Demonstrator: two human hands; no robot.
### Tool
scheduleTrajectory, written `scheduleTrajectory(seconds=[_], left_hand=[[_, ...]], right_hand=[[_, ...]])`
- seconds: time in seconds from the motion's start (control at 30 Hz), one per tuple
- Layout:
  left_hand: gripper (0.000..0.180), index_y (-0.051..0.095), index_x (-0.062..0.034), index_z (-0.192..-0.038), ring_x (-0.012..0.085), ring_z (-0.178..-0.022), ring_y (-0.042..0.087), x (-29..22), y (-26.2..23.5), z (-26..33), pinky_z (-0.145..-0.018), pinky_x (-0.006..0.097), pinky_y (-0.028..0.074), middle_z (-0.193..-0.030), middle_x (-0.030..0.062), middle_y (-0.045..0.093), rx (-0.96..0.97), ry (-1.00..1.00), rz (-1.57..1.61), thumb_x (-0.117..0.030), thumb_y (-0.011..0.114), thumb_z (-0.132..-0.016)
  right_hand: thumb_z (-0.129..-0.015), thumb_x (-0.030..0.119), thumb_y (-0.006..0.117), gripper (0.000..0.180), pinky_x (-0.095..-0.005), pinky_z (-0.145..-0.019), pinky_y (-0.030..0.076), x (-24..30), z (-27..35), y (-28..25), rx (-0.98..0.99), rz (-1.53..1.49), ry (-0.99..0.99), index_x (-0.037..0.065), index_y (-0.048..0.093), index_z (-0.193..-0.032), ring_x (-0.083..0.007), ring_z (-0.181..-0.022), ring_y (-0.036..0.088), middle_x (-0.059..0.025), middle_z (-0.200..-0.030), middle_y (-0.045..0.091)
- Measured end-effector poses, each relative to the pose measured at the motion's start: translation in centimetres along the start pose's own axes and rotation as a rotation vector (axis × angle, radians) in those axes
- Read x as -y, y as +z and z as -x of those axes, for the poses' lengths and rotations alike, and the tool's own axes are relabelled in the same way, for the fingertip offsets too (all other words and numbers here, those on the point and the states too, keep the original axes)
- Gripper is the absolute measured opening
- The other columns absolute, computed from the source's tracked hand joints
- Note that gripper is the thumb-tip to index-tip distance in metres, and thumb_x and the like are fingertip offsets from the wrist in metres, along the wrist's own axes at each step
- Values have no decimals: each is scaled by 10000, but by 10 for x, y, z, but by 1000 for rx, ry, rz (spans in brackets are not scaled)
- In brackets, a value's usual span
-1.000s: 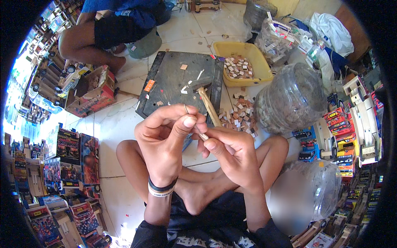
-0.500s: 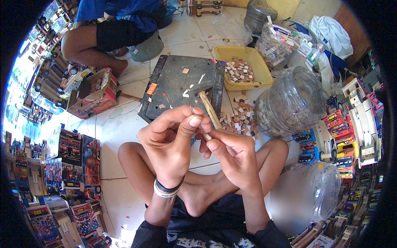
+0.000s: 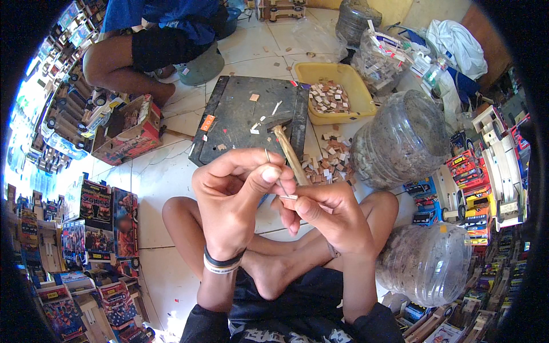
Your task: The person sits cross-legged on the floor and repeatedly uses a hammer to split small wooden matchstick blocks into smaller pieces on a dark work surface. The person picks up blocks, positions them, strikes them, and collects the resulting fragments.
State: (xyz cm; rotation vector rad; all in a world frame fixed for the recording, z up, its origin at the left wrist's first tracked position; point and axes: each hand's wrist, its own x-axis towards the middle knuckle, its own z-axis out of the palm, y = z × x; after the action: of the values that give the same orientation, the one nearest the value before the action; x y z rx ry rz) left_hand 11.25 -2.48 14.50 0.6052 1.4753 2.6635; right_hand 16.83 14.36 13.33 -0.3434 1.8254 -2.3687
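Above my crossed legs, my left hand [image 3: 231, 197] is closed in a pinch on a thin rod [image 3: 267, 155], perhaps a nail or wire; its exact kind is too small to tell. The rod's lower end meets a small flat wooden piece [image 3: 290, 197], which my right hand [image 3: 334, 220] grips between thumb and fingers. Just beyond my hands, a hammer [image 3: 290, 154] rests with its head on a black board [image 3: 240, 106] and its wooden handle toward me. Small square chips and white slivers lie on the board.
Right of the board stand a yellow basin [image 3: 372, 108] of small wood pieces, a pile of chips [image 3: 331, 160] and large clear plastic jugs [image 3: 394, 143]. Wooden toy trucks [image 3: 474, 183] crowd both sides. Another person [image 3: 154, 51] sits at the far left beside a cardboard box [image 3: 128, 137].
My right hand has turned and shifted slightly right, showing more of the small wooden piece. The rod between my hands shows more clearly. Hammer and board stay in place.
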Motion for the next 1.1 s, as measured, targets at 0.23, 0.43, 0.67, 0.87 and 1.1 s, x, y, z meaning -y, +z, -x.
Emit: scheduleTrajectory(seconds=[0.23, 0.43, 0.67, 0.87, 1.1], left_hand=[[94, 709, 59, -1050, 186, -809, 746, -2, 0, 0, -738, 300, 629, -898, 149, 759, -9, -31, -48, 18, 703, -965], [94, 690, 62, -1053, 176, -841, 741, 4, 1, 2, -755, 294, 625, -917, 150, 756, -35, 23, -145, 2, 694, -981], [86, 631, 46, -1013, 151, -806, 711, 8, 4, 5, -722, 273, 589, -876, 120, 733, -55, 36, -98, -8, 693, -988], [77, 623, 39, -995, 133, -810, 702, 13, 6, 6, -736, 268, 582, -885, 103, 724, -84, 68, -138, -2, 688, -990], [67, 620, 40, -990, 117, -837, 697, 19, 9, 6, -769, 261, 575, -924, 87, 716, -141, 115, -187, 30, 685, -979]], right_hand=[[-1095, 233, 563, 355, -273, -709, 523, 5, 5, 12, -88, 58, -59, -98, 688, -1124, -125, -780, 619, -97, -908, 690], [-1075, 187, 582, 247, -298, -614, 465, -12, -4, 27, -301, 257, -184, -24, 649, -964, -114, -660, 559, -63, -732, 626], [-1047, 186, 621, 249, -325, -588, 452, -18, -4, 25, -343, 368, -210, -20, 618, -908, -146, -637, 563, -96, -700, 595], [-1041, 168, 625, 236, -329, -591, 454, -21, -6, 25, -380, 357, -260, -28, 615, -909, -141, -646, 563, -95, -704, 596], [-1038, 154, 623, 217, -324, -586, 449, -21, -7, 24, -375, 359, -234, -30, 620, -922, -128, -661, 564, -96, -720, 605]])
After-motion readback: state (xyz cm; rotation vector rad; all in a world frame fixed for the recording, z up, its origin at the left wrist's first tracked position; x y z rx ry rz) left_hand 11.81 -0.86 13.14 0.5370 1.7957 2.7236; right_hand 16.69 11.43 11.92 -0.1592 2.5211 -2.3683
